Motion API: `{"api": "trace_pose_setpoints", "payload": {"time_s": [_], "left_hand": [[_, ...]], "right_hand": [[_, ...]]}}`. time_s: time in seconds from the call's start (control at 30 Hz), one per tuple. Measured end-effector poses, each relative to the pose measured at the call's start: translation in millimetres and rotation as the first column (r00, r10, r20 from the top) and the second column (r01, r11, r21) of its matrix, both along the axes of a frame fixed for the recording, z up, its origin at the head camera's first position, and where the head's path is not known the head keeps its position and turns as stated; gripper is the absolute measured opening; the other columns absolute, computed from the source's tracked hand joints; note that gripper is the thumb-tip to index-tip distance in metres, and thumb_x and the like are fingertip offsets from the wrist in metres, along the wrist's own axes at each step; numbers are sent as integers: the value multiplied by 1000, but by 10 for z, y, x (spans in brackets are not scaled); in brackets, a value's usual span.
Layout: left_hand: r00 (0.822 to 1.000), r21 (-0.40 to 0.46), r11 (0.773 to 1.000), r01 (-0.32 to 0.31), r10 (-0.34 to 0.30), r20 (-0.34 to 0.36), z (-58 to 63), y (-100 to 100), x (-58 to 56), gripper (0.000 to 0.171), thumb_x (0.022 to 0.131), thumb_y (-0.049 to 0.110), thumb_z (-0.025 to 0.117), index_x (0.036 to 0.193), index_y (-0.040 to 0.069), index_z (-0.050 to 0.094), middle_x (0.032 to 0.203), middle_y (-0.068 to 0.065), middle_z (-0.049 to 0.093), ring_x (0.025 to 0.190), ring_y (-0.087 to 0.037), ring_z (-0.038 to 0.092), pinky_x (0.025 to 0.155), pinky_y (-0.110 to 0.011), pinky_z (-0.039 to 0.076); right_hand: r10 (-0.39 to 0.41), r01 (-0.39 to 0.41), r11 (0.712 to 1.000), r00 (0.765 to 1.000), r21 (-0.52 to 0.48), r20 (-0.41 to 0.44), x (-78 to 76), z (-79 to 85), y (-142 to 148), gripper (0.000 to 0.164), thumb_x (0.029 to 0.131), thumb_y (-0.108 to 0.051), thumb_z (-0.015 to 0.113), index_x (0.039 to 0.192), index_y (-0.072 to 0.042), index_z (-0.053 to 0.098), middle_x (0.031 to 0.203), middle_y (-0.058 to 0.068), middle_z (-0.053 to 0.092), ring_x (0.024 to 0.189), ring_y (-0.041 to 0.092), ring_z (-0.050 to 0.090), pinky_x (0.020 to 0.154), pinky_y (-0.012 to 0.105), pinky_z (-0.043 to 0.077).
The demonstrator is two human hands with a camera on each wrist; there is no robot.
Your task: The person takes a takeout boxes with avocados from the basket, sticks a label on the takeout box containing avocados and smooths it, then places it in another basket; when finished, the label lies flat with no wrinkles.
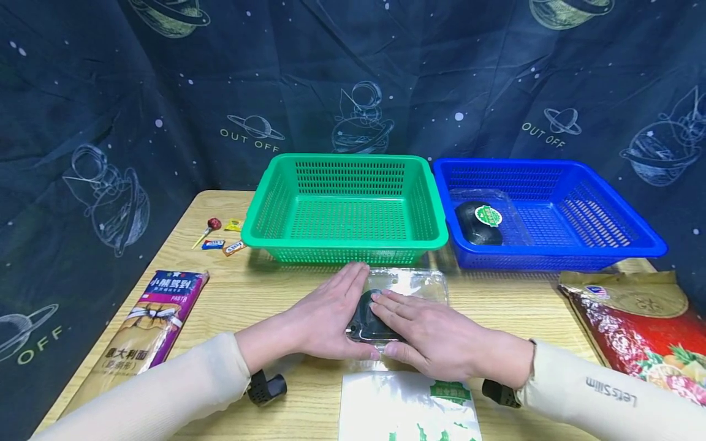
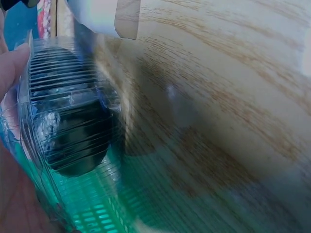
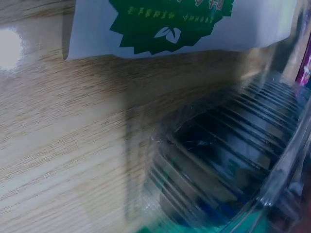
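A clear plastic clamshell box with a smooth dark rounded thing inside lies in front of the green basket. My left hand rests along its left side, fingers straight toward the far edge and thumb at the near edge. From the right, my right hand lies across the top with straight fingers, its thumb close to the left thumb. In the left wrist view, the ribbed side of the box shows beneath the hand. A white sheet with green printed labels lies just nearer than the box.
The green basket stands behind. Beside it, the blue basket holds a similar box with a labelled dark thing. At left lie a pasta bag, a lollipop and small wrapped candies; a red bag lies right.
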State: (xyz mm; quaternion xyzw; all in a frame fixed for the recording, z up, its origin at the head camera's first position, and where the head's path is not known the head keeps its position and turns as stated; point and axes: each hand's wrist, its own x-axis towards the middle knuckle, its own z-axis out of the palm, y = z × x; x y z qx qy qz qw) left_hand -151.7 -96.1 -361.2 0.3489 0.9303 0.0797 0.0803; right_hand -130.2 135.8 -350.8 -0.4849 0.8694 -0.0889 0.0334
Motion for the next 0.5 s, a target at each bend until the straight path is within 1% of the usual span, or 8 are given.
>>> {"api": "trace_pose_setpoints", "payload": {"time_s": [0.3,0.5], "left_hand": [[999,16,1000,10,-10,-33,-9,-11,1,123,74,79,53,150,-5,7,156,-23,11,145,-32,9,116,-38,13],[999,14,1000,7,-7,-33,1,-8,6,124,73,79,53,150,-5,6,156,-23,11,145,-32,8,116,-38,13]], "right_hand": [[31,-31,999,999,13,-12,12,-5,9,62,102,-42,34,149,-2,28,155,10,27,142,24,24,112,41,28],[22,-21,999,1000,43,-5,96,13,-17,70,101,-48,34,150,1,23,155,14,24,143,24,21,113,39,26]]}}
